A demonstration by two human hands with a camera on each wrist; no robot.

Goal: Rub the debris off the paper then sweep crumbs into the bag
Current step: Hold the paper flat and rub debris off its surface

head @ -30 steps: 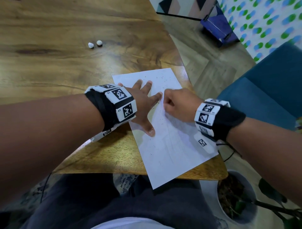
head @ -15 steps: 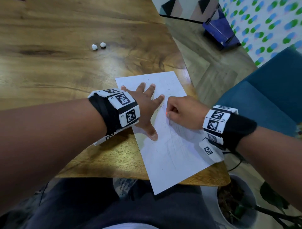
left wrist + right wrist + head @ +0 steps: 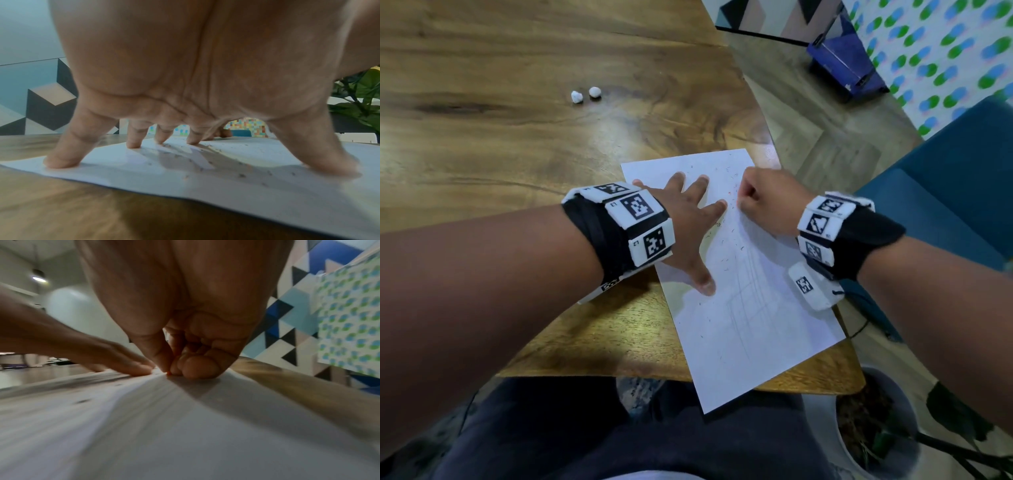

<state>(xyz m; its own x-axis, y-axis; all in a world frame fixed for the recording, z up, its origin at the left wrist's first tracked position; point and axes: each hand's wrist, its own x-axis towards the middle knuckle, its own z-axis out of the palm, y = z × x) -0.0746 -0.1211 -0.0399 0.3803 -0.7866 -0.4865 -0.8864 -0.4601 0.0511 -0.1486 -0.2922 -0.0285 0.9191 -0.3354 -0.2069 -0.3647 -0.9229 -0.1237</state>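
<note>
A white paper [image 3: 750, 325] lies on the wooden table's near right corner, its lower end hanging over the edge. Dark and red crumbs [image 3: 726, 246] speckle it. My left hand [image 3: 688, 219] lies on the paper's upper left with fingers spread, and its fingertips [image 3: 133, 144] press the sheet [image 3: 267, 186] down. My right hand [image 3: 763, 202] is curled into a fist at the paper's upper right. Its thumb and fingers [image 3: 185, 368] pinch a small red eraser [image 3: 169, 373] against the paper [image 3: 144, 418]; only a sliver of the eraser shows.
Two small white lumps [image 3: 585, 94] sit farther out on the table [image 3: 500, 154]. A blue chair [image 3: 945, 205] stands to the right, a potted plant [image 3: 873, 428] below the table corner, and a blue folded object [image 3: 842, 65] on the floor beyond.
My right fist slid toward me on the paper, then back away to the upper part. More red flecks show beside it. The left hand has stayed pressed in place.
</note>
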